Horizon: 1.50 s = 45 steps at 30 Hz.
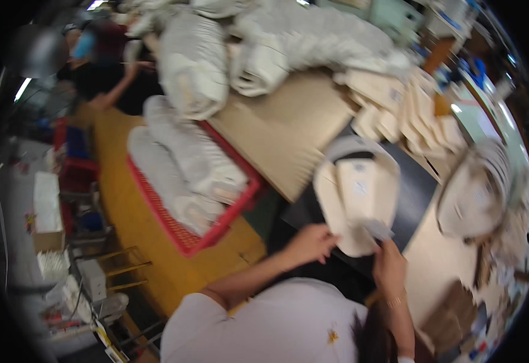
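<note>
In front of me a cream, rounded fabric piece (367, 209) with a grey upper edge and a dark opening lies over a black panel (414, 186). Its exact kind is unclear. At its near left edge my left hand (314, 243) has its fingers closed in a pinch on the rim. My right hand (390, 266) is closed at the near right edge, gripping a small grey flap (378, 230) that overlaps the cream piece. Motion blur hides whether that flap is attached.
Left of me a red basket (207, 237) holds stacks of nested grey-white pieces on a yellow table (116, 181). More stacks (195, 66) stand at the back. Loose cream pieces (419, 115) and a nested stack (473, 190) lie rightward. Another person's arm (116, 88) shows far left.
</note>
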Each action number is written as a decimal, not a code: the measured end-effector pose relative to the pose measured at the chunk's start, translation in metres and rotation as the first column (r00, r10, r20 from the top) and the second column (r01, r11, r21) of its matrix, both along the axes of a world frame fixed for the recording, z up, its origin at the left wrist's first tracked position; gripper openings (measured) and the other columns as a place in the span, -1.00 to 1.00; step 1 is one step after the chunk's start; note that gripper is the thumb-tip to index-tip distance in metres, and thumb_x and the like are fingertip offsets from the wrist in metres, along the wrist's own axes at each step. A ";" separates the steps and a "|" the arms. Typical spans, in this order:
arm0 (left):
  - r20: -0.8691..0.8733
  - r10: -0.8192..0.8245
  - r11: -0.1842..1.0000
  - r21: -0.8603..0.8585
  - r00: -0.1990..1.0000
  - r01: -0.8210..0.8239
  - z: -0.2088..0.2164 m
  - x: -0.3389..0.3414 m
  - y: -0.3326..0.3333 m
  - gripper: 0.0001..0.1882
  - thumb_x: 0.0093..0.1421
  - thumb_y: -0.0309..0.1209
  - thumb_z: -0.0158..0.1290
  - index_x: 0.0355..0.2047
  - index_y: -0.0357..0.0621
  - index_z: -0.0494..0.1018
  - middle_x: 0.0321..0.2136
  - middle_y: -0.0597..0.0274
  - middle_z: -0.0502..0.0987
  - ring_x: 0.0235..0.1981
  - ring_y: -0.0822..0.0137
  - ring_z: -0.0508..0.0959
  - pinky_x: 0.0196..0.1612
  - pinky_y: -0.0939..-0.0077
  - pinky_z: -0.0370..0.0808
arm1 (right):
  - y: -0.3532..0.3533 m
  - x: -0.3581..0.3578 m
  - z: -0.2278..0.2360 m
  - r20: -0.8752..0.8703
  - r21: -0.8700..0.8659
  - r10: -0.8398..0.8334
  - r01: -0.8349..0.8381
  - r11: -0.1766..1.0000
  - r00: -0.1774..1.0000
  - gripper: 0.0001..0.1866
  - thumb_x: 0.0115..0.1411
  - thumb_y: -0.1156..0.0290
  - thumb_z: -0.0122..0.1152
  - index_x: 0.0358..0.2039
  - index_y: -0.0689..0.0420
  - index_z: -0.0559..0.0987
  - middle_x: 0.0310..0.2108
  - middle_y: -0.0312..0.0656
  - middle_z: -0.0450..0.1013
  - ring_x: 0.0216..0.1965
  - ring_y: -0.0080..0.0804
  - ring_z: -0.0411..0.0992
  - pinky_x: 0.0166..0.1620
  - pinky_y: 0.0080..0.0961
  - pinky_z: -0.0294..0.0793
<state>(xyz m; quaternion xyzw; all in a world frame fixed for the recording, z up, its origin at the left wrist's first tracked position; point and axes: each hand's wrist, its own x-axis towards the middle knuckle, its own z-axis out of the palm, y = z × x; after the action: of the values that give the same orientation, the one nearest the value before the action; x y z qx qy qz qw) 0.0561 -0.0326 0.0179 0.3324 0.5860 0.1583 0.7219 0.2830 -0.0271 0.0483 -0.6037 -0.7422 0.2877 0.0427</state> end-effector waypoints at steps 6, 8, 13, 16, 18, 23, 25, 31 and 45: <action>0.015 0.011 0.974 0.228 1.000 -0.014 -0.010 -0.014 0.002 -0.62 0.31 -0.18 -0.02 -0.32 -0.35 0.47 -0.67 0.21 0.47 -0.74 0.43 0.48 -0.64 0.55 0.44 | 0.003 -0.017 -0.009 -0.240 0.344 0.138 -0.049 0.938 0.961 -0.45 0.21 0.51 0.03 0.23 0.21 0.26 -0.07 0.02 0.49 -0.27 -0.08 0.55 -0.25 -0.37 0.56; 0.006 -0.011 0.980 0.199 1.000 0.009 -0.018 -0.013 0.002 -0.61 0.32 -0.16 -0.01 -0.25 -0.33 0.48 -0.66 0.26 0.44 -0.72 0.49 0.46 -0.64 0.62 0.43 | 0.011 -0.021 -0.002 0.007 0.036 0.120 -0.120 0.992 0.993 -0.46 0.20 0.53 0.03 0.23 0.16 0.29 -0.08 0.03 0.50 -0.30 -0.03 0.54 -0.31 -0.34 0.55; 0.024 -0.026 0.984 0.177 0.999 0.021 -0.018 -0.015 0.005 -0.62 0.33 -0.16 -0.02 -0.27 -0.33 0.47 -0.64 0.24 0.45 -0.71 0.49 0.48 -0.64 0.61 0.44 | 0.004 -0.026 0.005 -0.271 0.396 0.153 -0.035 0.917 0.950 -0.47 0.19 0.50 0.07 0.20 0.13 0.30 -0.34 -0.05 0.47 -0.46 -0.01 0.47 -0.41 -0.23 0.47; 0.057 -0.014 0.988 0.151 0.998 0.005 -0.015 -0.015 0.005 -0.62 0.33 -0.17 -0.02 -0.26 -0.34 0.46 -0.62 0.22 0.47 -0.67 0.47 0.51 -0.62 0.60 0.46 | 0.006 -0.033 0.004 -0.218 0.217 0.107 -0.059 0.974 0.970 -0.55 0.20 0.54 0.03 0.13 0.22 0.34 -0.17 0.07 0.49 -0.29 0.09 0.49 -0.28 -0.18 0.49; 0.063 -0.011 0.992 0.128 0.998 0.003 -0.015 -0.017 0.006 -0.62 0.33 -0.17 -0.02 -0.23 -0.34 0.44 -0.59 0.21 0.49 -0.64 0.45 0.53 -0.60 0.60 0.49 | 0.021 -0.041 0.019 0.016 -0.171 0.074 -0.070 0.983 0.997 -0.61 0.23 0.54 -0.01 0.09 0.25 0.38 -0.12 0.10 0.49 -0.17 0.09 0.50 -0.17 -0.23 0.50; 0.078 0.118 0.973 0.191 0.990 -0.131 -0.011 -0.024 0.008 -0.62 0.32 -0.19 0.00 -0.28 -0.37 0.41 -0.48 0.12 0.55 -0.56 0.38 0.60 -0.52 0.56 0.55 | 0.014 -0.010 -0.011 -0.348 0.012 -0.281 0.304 0.953 0.894 -0.59 0.31 0.48 -0.07 0.17 0.22 0.34 0.05 0.09 0.41 0.06 0.01 0.41 0.05 -0.30 0.38; 0.089 0.206 0.946 0.238 0.975 -0.221 -0.009 -0.022 0.015 -0.62 0.30 -0.19 0.02 -0.23 -0.37 0.42 -0.44 0.11 0.56 -0.51 0.38 0.61 -0.51 0.57 0.55 | 0.021 -0.003 -0.013 -0.447 0.067 -0.403 0.480 0.875 0.798 -0.56 0.31 0.53 -0.09 0.21 0.24 0.29 0.06 0.08 0.37 0.01 -0.01 0.39 0.08 -0.35 0.33; 0.045 0.113 0.936 0.331 0.993 -0.122 -0.027 -0.030 0.027 -0.67 0.25 -0.38 0.09 -0.01 -0.25 0.40 -0.27 0.24 0.53 -0.33 0.49 0.53 -0.18 0.53 0.54 | 0.027 0.017 -0.026 -0.294 0.243 -0.396 0.469 0.849 0.870 -0.43 0.20 0.60 0.03 0.25 0.16 0.25 0.04 -0.02 0.28 0.00 -0.07 0.30 0.11 -0.34 0.25; 0.525 0.466 0.878 -0.175 0.712 -0.445 -0.009 -0.048 0.021 -0.25 0.15 -0.52 0.04 0.29 0.01 -0.06 0.12 0.16 0.29 0.03 0.28 0.47 -0.13 0.31 0.60 | -0.005 -0.045 -0.022 -0.648 -0.740 -0.739 0.080 0.668 0.182 -0.35 0.28 0.35 0.13 0.28 0.28 0.09 0.21 -0.09 0.21 0.18 -0.35 0.23 0.20 -0.42 0.24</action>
<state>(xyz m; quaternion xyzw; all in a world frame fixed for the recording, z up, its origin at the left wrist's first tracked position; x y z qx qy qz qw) 0.0077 -0.0120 0.0091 0.1047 0.4185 0.4094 0.8039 0.2375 -0.0325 0.0266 -0.4916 -0.2478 0.7517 0.3632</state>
